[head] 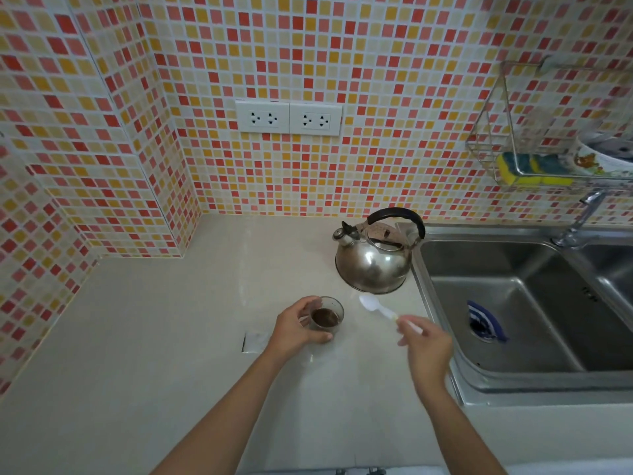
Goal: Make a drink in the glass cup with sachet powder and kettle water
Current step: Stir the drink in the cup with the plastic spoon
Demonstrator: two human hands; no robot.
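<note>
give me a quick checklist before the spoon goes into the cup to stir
1. Glass cup steadied by left hand: ok.
2. Brown contents in the cup: ok.
3. White spoon gripped by right hand: ok.
4. Spoon bowl over the cup: not ok, it is off to the right, near the kettle.
5. Water already poured: cannot tell.
6. Sachet clear of the cup: ok, flat behind the left hand.

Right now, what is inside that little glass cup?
The glass cup holds something dark brown at its bottom; whether powder or liquid I cannot tell. The left hand wraps its near side and hides it. The white spoon is outside.
</note>
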